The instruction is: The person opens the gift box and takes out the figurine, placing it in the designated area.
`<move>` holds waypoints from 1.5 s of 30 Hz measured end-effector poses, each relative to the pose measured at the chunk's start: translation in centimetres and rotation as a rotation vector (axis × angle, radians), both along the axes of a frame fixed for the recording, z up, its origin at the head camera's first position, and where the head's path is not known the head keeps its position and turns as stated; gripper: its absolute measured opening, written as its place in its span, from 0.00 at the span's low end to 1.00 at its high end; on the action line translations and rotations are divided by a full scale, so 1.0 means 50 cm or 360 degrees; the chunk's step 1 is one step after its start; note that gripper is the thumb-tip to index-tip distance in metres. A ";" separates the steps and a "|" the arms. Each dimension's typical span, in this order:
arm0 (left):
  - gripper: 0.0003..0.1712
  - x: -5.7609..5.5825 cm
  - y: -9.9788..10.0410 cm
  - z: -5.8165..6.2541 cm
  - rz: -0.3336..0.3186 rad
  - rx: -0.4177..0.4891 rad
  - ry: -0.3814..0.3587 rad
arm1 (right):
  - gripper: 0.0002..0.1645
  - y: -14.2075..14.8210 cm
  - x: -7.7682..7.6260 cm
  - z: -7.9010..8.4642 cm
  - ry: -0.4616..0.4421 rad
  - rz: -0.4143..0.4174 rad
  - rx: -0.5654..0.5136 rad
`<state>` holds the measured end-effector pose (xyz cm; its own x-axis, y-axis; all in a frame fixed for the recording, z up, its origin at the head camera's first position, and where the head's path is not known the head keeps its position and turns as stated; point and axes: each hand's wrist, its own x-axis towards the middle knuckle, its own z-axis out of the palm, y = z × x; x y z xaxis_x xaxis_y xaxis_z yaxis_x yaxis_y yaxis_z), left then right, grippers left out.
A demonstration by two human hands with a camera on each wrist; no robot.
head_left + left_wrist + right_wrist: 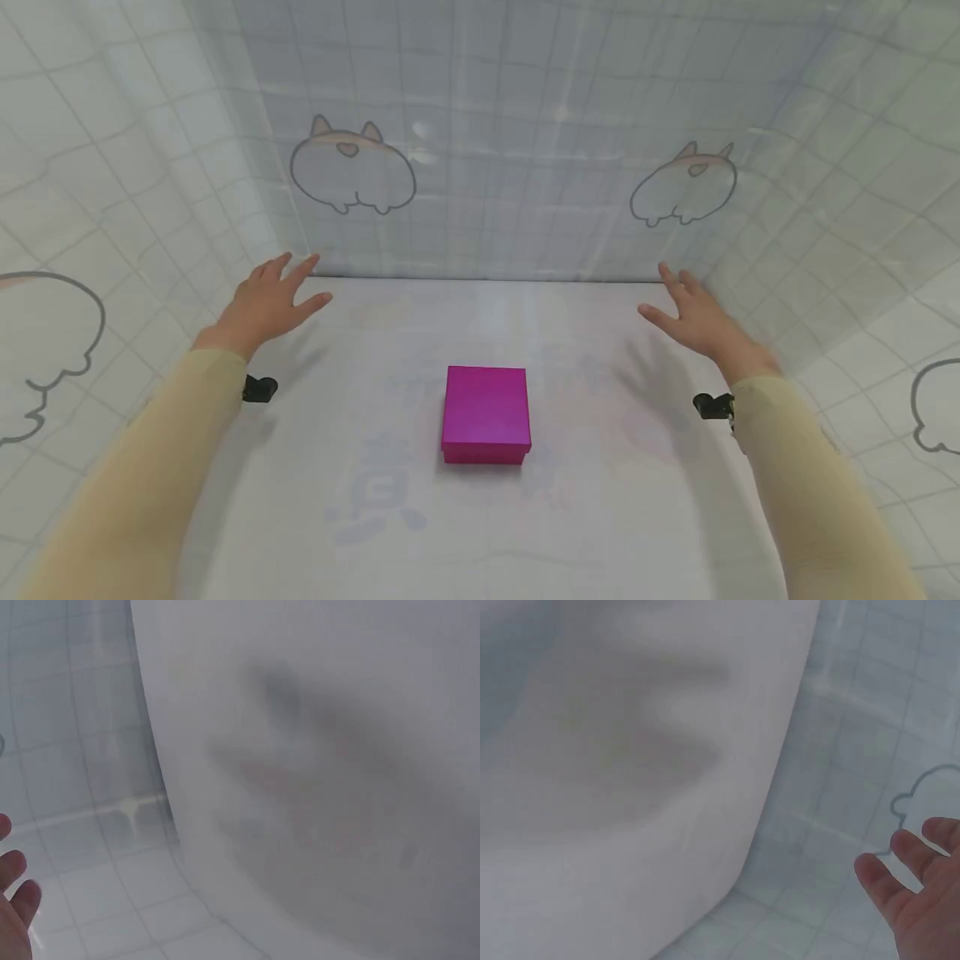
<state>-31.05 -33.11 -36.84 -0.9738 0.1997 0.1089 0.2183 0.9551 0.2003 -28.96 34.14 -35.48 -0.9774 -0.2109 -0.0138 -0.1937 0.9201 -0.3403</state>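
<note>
A closed magenta box with a lid sits on the white surface, between the two forearms in the head view. My left hand is held out at the far left, fingers spread, with nothing in it. On the opposite side my right hand is likewise spread and holds nothing. Both hands are well apart from the box and cast shadows on the surface. Only a few fingertips of the left hand show in the left wrist view. Several fingers of the right hand appear in the right wrist view.
Grid-patterned sheeting stands as a back wall and as side walls at left and right. Cartoon animal outlines are printed on it. A small black device is at the left wrist, another black device at the right.
</note>
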 end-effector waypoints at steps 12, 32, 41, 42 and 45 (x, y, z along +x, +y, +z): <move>0.47 0.066 0.059 -0.040 -0.0067 0.0237 0.0077 | 0.51 -0.060 0.075 -0.044 0.0152 0.0127 -0.0195; 0.42 0.223 0.247 -0.118 -0.0149 0.0734 -0.0064 | 0.37 -0.243 0.212 -0.123 0.0095 0.0217 -0.0785; 0.39 0.260 0.307 -0.134 -0.0148 0.0977 -0.0217 | 0.35 -0.290 0.237 -0.145 -0.0141 0.0179 -0.1111; 0.39 0.262 0.312 -0.139 -0.0145 0.1010 -0.0242 | 0.34 -0.295 0.239 -0.146 -0.0184 0.0173 -0.1154; 0.38 0.269 0.327 -0.150 -0.0137 0.1101 -0.0334 | 0.33 -0.308 0.244 -0.151 -0.0307 0.0160 -0.1244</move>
<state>-17.61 -16.78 -44.34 -0.9719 0.2297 0.0509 0.1779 0.5757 0.7981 -16.75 18.73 -43.02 -0.9487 -0.3162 0.0072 -0.1349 0.3841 -0.9134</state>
